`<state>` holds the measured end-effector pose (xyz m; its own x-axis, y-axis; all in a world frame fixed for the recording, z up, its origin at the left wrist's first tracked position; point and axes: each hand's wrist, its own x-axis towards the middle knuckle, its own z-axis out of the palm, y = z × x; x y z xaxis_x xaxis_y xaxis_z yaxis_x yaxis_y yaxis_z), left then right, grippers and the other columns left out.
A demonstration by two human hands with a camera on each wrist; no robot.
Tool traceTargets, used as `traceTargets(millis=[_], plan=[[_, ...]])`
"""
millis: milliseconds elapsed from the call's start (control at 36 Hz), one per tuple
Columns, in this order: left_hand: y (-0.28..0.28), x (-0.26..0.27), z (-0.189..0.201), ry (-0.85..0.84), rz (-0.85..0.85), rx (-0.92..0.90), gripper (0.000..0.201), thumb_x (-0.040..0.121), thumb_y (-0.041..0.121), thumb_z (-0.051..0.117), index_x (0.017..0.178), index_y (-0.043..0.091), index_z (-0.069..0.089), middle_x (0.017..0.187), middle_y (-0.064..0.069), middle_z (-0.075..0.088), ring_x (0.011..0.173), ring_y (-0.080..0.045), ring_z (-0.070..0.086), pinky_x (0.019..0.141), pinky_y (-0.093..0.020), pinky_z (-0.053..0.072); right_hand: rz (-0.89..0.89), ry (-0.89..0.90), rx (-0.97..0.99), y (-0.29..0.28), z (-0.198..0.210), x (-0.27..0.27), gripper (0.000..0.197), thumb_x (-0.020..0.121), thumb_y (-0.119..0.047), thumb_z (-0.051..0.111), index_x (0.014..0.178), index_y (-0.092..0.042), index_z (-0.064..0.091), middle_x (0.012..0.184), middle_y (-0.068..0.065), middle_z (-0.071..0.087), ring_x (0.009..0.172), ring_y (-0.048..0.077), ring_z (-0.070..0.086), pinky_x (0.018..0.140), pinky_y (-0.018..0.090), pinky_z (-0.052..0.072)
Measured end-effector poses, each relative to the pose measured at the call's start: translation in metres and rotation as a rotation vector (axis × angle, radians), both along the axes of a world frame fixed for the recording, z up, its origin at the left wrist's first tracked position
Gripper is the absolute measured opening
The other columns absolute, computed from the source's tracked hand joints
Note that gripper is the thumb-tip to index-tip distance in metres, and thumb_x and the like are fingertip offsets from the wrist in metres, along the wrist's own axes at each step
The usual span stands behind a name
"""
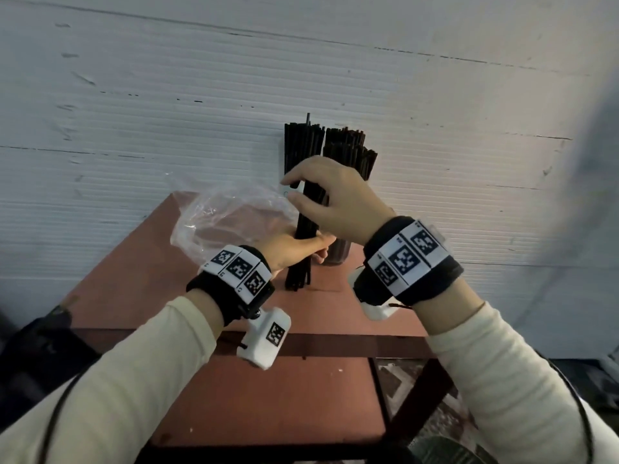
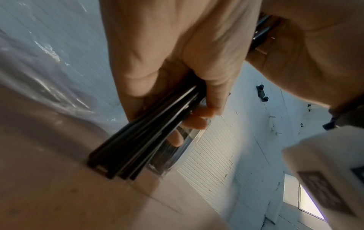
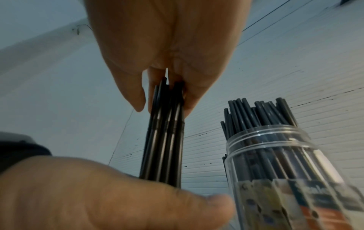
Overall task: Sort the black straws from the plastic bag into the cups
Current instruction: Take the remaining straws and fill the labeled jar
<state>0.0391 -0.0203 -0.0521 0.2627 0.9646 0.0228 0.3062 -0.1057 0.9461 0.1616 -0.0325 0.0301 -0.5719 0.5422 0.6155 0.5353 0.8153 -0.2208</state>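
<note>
A bundle of black straws (image 1: 303, 152) stands upright with its lower ends on the reddish table (image 1: 134, 279). My left hand (image 1: 301, 246) grips the bundle low down, fingers curled round it (image 2: 147, 132). Higher up, my right hand (image 1: 294, 189) pinches the same bundle (image 3: 163, 140) between thumb and fingers. Just right of the bundle stands a clear cup (image 3: 275, 155) packed with black straws (image 1: 350, 152); its base (image 1: 338, 252) shows under my right palm. The crumpled clear plastic bag (image 1: 227, 212) lies to the left.
A white ribbed wall (image 1: 167, 112) runs close behind the table. The table's front edge (image 1: 335, 344) is below my wrists, with patterned floor (image 1: 418, 413) to the right. Dark objects (image 1: 40, 339) sit at the lower left.
</note>
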Motion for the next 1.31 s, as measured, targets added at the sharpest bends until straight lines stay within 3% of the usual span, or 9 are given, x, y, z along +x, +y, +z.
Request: traceTargets(millis=[111, 278, 444, 583, 722, 861, 972, 1139, 1305], plan=[[-0.002, -0.003, 0.003, 0.07, 0.032, -0.063, 0.05, 0.076, 0.065, 0.061, 0.059, 0.019, 0.057, 0.056, 0.008, 0.061, 0.087, -0.019, 0.07, 0.111, -0.048, 0.034, -0.015, 0.1, -0.028, -0.005, 0.001, -0.001, 0.046, 0.089, -0.029, 0.065, 0.131, -0.014, 0.054, 0.129, 0.003, 0.053, 0.119, 0.011, 0.05, 0.102, 0.022, 0.037], [-0.024, -0.005, 0.03, -0.088, -0.09, 0.065, 0.032, 0.096, 0.027, 0.059, 0.072, 0.006, 0.056, 0.054, 0.001, 0.041, 0.054, -0.013, 0.053, 0.093, -0.051, 0.052, -0.249, 0.127, -0.109, -0.015, 0.003, 0.011, 0.093, 0.071, -0.065, 0.068, 0.145, -0.024, 0.03, 0.137, -0.002, 0.041, 0.127, 0.016, 0.03, 0.105, 0.029, 0.028], [-0.047, -0.008, 0.047, 0.081, -0.211, 0.194, 0.012, 0.088, 0.017, 0.069, 0.085, 0.012, 0.058, 0.075, -0.003, 0.062, 0.065, -0.006, 0.06, 0.066, -0.009, 0.048, -0.043, 0.001, -0.387, -0.019, -0.006, 0.018, 0.045, 0.075, -0.044, 0.079, 0.111, -0.022, 0.063, 0.089, -0.023, 0.054, 0.085, -0.008, 0.051, 0.07, 0.007, 0.038], [-0.05, 0.007, 0.047, 0.02, -0.277, 0.144, 0.022, 0.087, 0.008, 0.068, 0.073, -0.006, 0.059, 0.058, -0.007, 0.057, 0.062, -0.024, 0.059, 0.07, -0.041, 0.055, 0.03, 0.059, -0.334, -0.017, -0.008, 0.017, 0.013, 0.085, -0.022, 0.071, 0.081, -0.01, 0.071, 0.071, -0.005, 0.067, 0.068, 0.007, 0.063, 0.065, 0.023, 0.051], [-0.043, 0.018, 0.058, 0.062, -0.17, 0.253, 0.024, 0.087, 0.026, 0.072, 0.092, 0.004, 0.067, 0.083, -0.014, 0.071, 0.079, -0.016, 0.067, 0.077, -0.028, 0.056, 0.074, 0.212, -0.312, -0.01, 0.014, 0.03, 0.019, 0.086, -0.014, 0.07, 0.075, 0.001, 0.064, 0.071, 0.013, 0.065, 0.069, 0.023, 0.064, 0.068, 0.036, 0.054], [-0.014, 0.023, 0.057, -0.128, 0.05, 0.267, 0.072, 0.05, 0.054, 0.086, 0.109, 0.031, 0.052, 0.11, -0.002, 0.064, 0.102, -0.014, 0.064, 0.093, -0.044, 0.053, -0.01, 0.364, -0.211, 0.006, 0.055, 0.054, 0.024, 0.089, -0.017, 0.066, 0.067, -0.006, 0.065, 0.06, -0.003, 0.061, 0.056, 0.003, 0.053, 0.057, 0.015, 0.042], [0.011, 0.023, 0.068, -0.106, 0.24, 0.407, 0.105, 0.041, 0.055, 0.084, 0.127, 0.032, 0.029, 0.126, -0.003, 0.041, 0.114, -0.012, 0.046, 0.097, -0.032, 0.044, -0.095, 0.512, -0.16, 0.027, 0.081, 0.07, 0.024, 0.088, -0.015, 0.064, 0.07, 0.001, 0.064, 0.056, -0.013, 0.059, 0.053, 0.0, 0.053, 0.054, 0.012, 0.04], [0.055, 0.016, 0.09, 0.117, 0.033, 0.159, 0.145, 0.053, 0.045, 0.089, 0.151, 0.026, -0.015, 0.146, 0.003, 0.03, 0.135, -0.014, 0.033, 0.11, -0.032, 0.028, -0.153, 0.565, -0.196, 0.048, 0.103, 0.079, 0.021, 0.085, -0.018, 0.064, 0.065, -0.013, 0.062, 0.063, -0.006, 0.065, 0.058, 0.01, 0.055, 0.051, 0.023, 0.041], [0.076, 0.019, 0.095, 0.168, -0.098, 0.107, 0.141, 0.046, 0.044, 0.091, 0.152, 0.032, -0.001, 0.139, 0.003, 0.043, 0.127, -0.013, 0.044, 0.107, -0.033, 0.036, -0.166, 0.489, -0.201, 0.063, 0.106, 0.077, 0.022, 0.086, -0.018, 0.063, 0.065, -0.013, 0.062, 0.059, -0.011, 0.063, 0.055, 0.008, 0.054, 0.05, 0.02, 0.04]])
